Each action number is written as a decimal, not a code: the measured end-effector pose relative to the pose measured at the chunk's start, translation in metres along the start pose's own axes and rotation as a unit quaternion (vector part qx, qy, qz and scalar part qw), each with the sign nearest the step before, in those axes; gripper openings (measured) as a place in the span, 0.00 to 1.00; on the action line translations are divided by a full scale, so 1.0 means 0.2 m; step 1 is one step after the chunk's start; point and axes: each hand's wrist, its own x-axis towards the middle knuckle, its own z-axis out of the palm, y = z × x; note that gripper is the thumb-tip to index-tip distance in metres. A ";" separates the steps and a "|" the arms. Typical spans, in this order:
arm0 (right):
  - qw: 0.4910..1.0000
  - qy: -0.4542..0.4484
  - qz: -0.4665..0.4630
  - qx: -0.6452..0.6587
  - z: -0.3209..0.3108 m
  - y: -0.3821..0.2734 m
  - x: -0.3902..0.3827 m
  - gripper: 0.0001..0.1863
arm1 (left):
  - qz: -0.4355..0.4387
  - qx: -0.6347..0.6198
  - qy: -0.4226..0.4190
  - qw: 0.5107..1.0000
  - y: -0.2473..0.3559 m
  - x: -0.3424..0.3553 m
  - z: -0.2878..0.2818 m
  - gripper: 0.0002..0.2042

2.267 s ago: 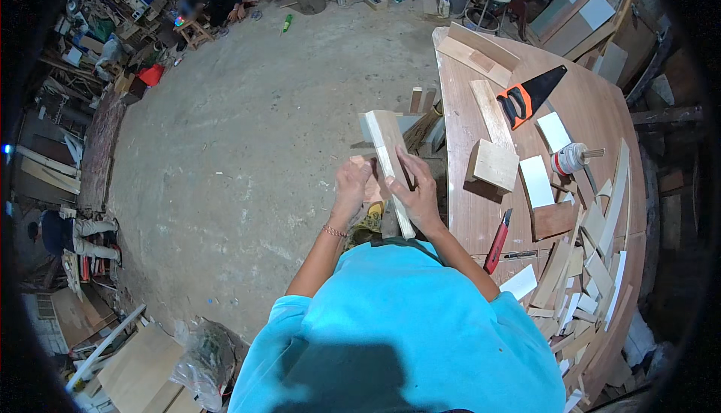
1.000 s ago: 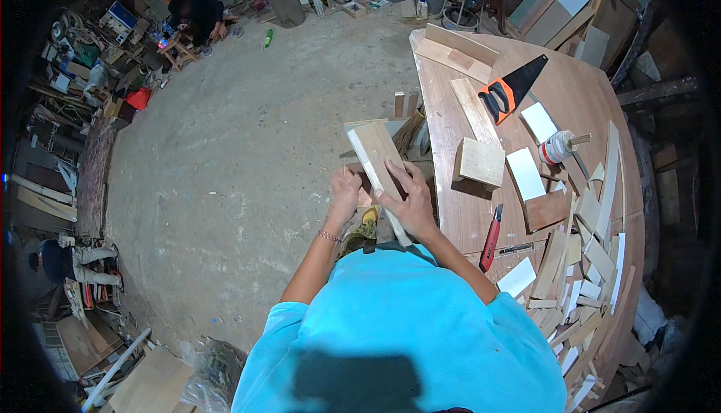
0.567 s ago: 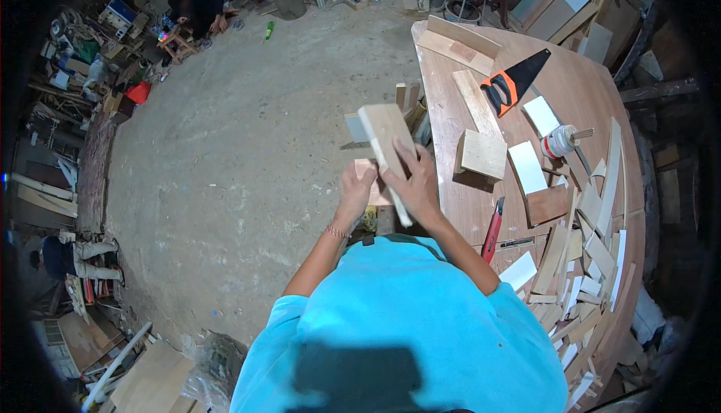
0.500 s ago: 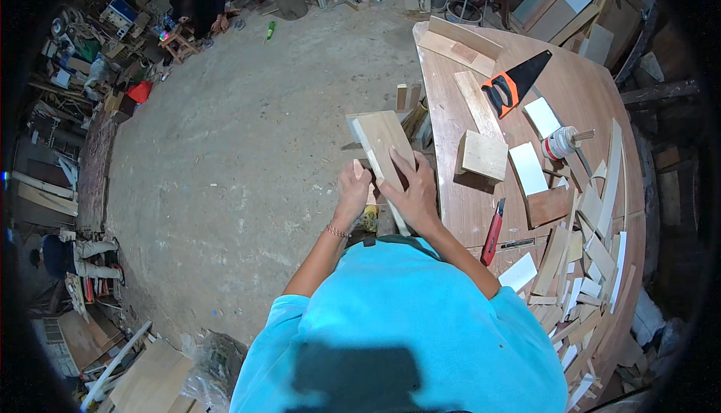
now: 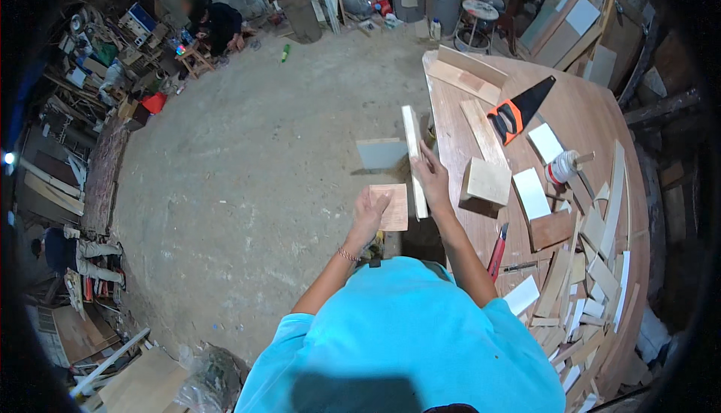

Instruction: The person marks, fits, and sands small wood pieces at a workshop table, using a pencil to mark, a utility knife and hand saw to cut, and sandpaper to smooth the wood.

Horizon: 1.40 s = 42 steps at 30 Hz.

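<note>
My left hand [image 5: 369,216] grips a square pinkish-tan sheet that looks like sandpaper [image 5: 396,214], thumb on top. Just right of it, my right hand [image 5: 433,176] holds a pale wooden board [image 5: 414,161], which stands edge up with my fingers along its right side. A whitish panel [image 5: 381,154] juts out leftward beside the board; whether the two are joined I cannot tell. Both hands are in front of my waist, left of the workbench [image 5: 469,210]. A pale wooden block [image 5: 484,182] sits on the bench close to my right hand.
On the bench lie a handsaw [image 5: 518,113], a red utility knife [image 5: 497,251], a white tub holding sticks [image 5: 561,167], an L-shaped wooden piece [image 5: 469,75] and many offcuts [image 5: 593,278]. One person [image 5: 214,26] crouches far left; another [image 5: 71,251] is at the left edge.
The board has turned from showing its broad face to standing edge-on, and shifted right with my right hand. My left hand has come nearer me, and the sheet in it now shows fully.
</note>
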 end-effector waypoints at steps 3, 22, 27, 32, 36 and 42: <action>0.997 -0.044 0.038 0.052 -0.01 -0.07 -0.03 0.27 | -0.010 -0.005 0.035 0.999 0.01 0.01 -0.02 0.12; 0.985 -0.086 0.058 0.136 -0.02 -0.09 -0.14 0.27 | -0.006 -0.101 0.040 0.994 0.03 0.01 0.04 0.10; 0.985 -0.080 0.044 0.149 -0.01 -0.10 -0.16 0.26 | -0.010 -0.093 0.030 0.995 0.06 0.00 0.06 0.11; 0.990 -0.094 0.011 0.101 0.00 -0.10 -0.19 0.27 | -0.025 -0.112 0.040 0.993 0.04 0.01 0.05 0.11; 0.991 -0.117 0.031 0.050 0.01 -0.17 -0.23 0.29 | -0.028 -0.105 0.067 0.992 0.00 0.02 0.02 0.10; 0.991 -0.094 -0.093 -0.035 0.01 -0.06 -0.25 0.29 | -0.017 -0.114 0.084 0.990 0.00 0.05 0.00 0.09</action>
